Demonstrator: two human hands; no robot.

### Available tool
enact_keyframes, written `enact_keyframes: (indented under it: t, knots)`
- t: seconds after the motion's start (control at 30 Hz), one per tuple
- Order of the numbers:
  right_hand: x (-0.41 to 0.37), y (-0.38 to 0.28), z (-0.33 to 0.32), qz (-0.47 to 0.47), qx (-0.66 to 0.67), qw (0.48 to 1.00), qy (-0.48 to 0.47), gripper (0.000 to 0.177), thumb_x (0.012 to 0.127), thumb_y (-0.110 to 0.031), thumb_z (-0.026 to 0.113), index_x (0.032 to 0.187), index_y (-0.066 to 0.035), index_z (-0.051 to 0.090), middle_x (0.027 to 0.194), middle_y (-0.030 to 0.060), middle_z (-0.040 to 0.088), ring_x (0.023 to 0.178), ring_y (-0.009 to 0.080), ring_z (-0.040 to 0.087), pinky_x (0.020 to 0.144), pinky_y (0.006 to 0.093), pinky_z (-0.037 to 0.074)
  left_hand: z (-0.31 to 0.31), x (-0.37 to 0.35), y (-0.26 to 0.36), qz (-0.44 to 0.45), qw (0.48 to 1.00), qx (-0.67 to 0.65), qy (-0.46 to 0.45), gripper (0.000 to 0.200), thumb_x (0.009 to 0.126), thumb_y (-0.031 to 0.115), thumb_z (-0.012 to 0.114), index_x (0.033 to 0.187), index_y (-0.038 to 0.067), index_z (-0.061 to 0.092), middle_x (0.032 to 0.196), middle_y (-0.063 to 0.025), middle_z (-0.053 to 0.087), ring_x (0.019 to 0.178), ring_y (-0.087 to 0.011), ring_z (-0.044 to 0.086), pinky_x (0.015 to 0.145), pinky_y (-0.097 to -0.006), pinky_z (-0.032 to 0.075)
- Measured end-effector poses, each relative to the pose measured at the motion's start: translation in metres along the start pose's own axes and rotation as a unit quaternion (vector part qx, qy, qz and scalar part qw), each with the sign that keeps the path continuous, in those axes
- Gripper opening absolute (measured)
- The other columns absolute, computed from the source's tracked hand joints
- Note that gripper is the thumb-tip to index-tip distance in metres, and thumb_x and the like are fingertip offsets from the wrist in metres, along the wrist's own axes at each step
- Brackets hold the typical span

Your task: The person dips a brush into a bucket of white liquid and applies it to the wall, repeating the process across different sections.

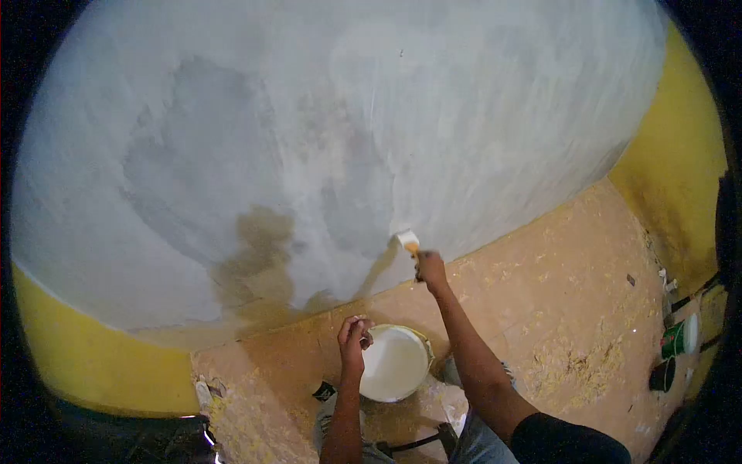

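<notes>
My right hand (pixel 430 270) is closed round the orange handle of a paintbrush (pixel 407 240), whose white-coated bristles meet the lower part of the wall (pixel 479 139). The wall is whitish, with darker grey patches. Beside the rim of a bucket (pixel 396 363) of white liquid, my left hand (pixel 355 337) is raised with its fingers curled; whether it holds anything is too small to tell. The bucket stands on the floor between my legs.
Yellow walls (pixel 680 155) adjoin both sides. Flakes and debris lie on the tan floor (pixel 541 286). At the right are a green and white container (pixel 680 338) and a black container (pixel 662 375). A dark object (pixel 131 433) is at lower left.
</notes>
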State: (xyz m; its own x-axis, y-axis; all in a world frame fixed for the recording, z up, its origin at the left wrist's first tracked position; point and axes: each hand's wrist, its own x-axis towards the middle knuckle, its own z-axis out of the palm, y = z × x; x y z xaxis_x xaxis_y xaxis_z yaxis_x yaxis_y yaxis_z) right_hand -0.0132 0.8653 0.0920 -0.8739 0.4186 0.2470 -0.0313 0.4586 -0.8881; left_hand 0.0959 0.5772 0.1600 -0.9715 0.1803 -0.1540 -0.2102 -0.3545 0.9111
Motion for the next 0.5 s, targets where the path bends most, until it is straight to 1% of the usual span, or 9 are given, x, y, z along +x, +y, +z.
enact_keyframes:
  t: [0.03, 0.07, 0.17, 0.2, 0.23, 0.3, 0.37, 0.43, 0.5]
  knots:
    - [0.011, -0.077, -0.034, -0.005, -0.001, 1.0, 0.004, 0.033, 0.095, -0.032, 0.051, 0.096, -0.001, 0.063, 0.055, 0.0015, 0.047, 0.039, 0.0112, 0.045, 0.037, 0.0273, 0.043, 0.004, 0.0, -0.001, 0.005, 1.0, -0.002, -0.004, 0.016, 0.094, 0.019, 0.054, 0.101, 0.005, 0.055, 0.085, -0.0079, 0.063, 0.054, -0.0091, 0.051, 0.043, -0.022, 0.032]
    - [0.015, -0.168, -0.058, 0.182, 0.16, 0.97, -0.004, 0.033, 0.095, -0.03, 0.05, 0.095, 0.0, 0.063, 0.054, 0.0012, 0.045, 0.039, 0.0105, 0.044, 0.038, 0.0267, 0.042, 0.009, -0.003, -0.002, 0.006, 1.0, -0.026, -0.002, 0.016, 0.094, 0.019, 0.055, 0.101, 0.005, 0.056, 0.083, -0.007, 0.064, 0.053, -0.0084, 0.05, 0.042, -0.0226, 0.034]
    - [0.004, -0.233, -0.096, 0.14, 0.223, 0.964, 0.026, 0.033, 0.096, -0.026, 0.049, 0.091, 0.003, 0.064, 0.055, 0.0041, 0.048, 0.037, 0.0132, 0.045, 0.035, 0.029, 0.04, 0.025, -0.023, 0.008, 0.018, 0.998, -0.053, -0.011, 0.015, 0.094, 0.018, 0.056, 0.1, 0.004, 0.057, 0.081, -0.0063, 0.064, 0.049, -0.0076, 0.048, 0.04, -0.0233, 0.035]
    - [-0.011, -0.248, -0.107, 0.126, 0.223, 0.966, 0.025, 0.033, 0.096, -0.027, 0.049, 0.092, 0.001, 0.065, 0.055, 0.0029, 0.047, 0.038, 0.0108, 0.043, 0.035, 0.0274, 0.038, 0.03, -0.03, 0.014, 0.034, 0.998, -0.053, -0.02, 0.015, 0.094, 0.018, 0.057, 0.099, 0.004, 0.057, 0.08, -0.0066, 0.064, 0.046, -0.0074, 0.046, 0.039, -0.0232, 0.035]
    - [-0.026, -0.252, -0.113, 0.12, 0.225, 0.967, 0.025, 0.033, 0.096, -0.027, 0.049, 0.092, 0.001, 0.065, 0.055, 0.0029, 0.047, 0.038, 0.0108, 0.043, 0.035, 0.0274, 0.038, 0.032, -0.038, 0.019, 0.04, 0.998, -0.054, -0.022, 0.015, 0.094, 0.018, 0.057, 0.099, 0.004, 0.057, 0.08, -0.0066, 0.064, 0.046, -0.0074, 0.046, 0.039, -0.0232, 0.035]
    - [-0.056, -0.251, -0.125, 0.143, 0.248, 0.958, -0.01, 0.033, 0.097, -0.03, 0.048, 0.097, 0.0, 0.063, 0.055, -0.0006, 0.043, 0.038, 0.0093, 0.038, 0.036, 0.0256, 0.038, 0.031, -0.051, 0.025, 0.021, 0.998, -0.05, -0.031, 0.006, 0.094, 0.009, 0.054, 0.093, 0.003, 0.056, 0.081, -0.0116, 0.064, 0.043, -0.0099, 0.047, 0.039, -0.0236, 0.036]
    - [-0.099, -0.237, -0.13, 0.157, 0.261, 0.952, -0.023, 0.034, 0.097, -0.032, 0.048, 0.099, -0.002, 0.062, 0.056, -0.0003, 0.045, 0.04, 0.0091, 0.039, 0.038, 0.0255, 0.038, 0.033, -0.073, 0.029, 0.043, 0.997, -0.057, -0.022, 0.006, 0.093, 0.009, 0.054, 0.091, 0.004, 0.055, 0.077, -0.0112, 0.063, 0.044, -0.0095, 0.046, 0.039, -0.023, 0.036]
    - [-0.149, -0.229, -0.135, 0.203, 0.304, 0.93, -0.03, 0.032, 0.096, -0.032, 0.049, 0.097, -0.003, 0.061, 0.058, 0.0006, 0.047, 0.042, 0.0094, 0.041, 0.041, 0.0259, 0.039, 0.036, -0.099, 0.029, 0.064, 0.996, -0.063, -0.012, 0.006, 0.093, 0.008, 0.055, 0.088, 0.004, 0.055, 0.073, -0.0108, 0.062, 0.044, -0.0092, 0.046, 0.04, -0.0224, 0.036]
    - [-0.198, -0.216, -0.137, 0.209, 0.371, 0.903, -0.057, 0.027, 0.096, -0.03, 0.049, 0.1, -0.005, 0.059, 0.058, 0.001, 0.048, 0.044, 0.0098, 0.043, 0.042, 0.026, 0.039, 0.035, -0.126, 0.026, 0.064, 0.993, -0.1, 0.01, 0.008, 0.092, 0.008, 0.056, 0.085, 0.006, 0.054, 0.069, -0.0091, 0.06, 0.046, -0.0087, 0.045, 0.042, -0.0217, 0.036]
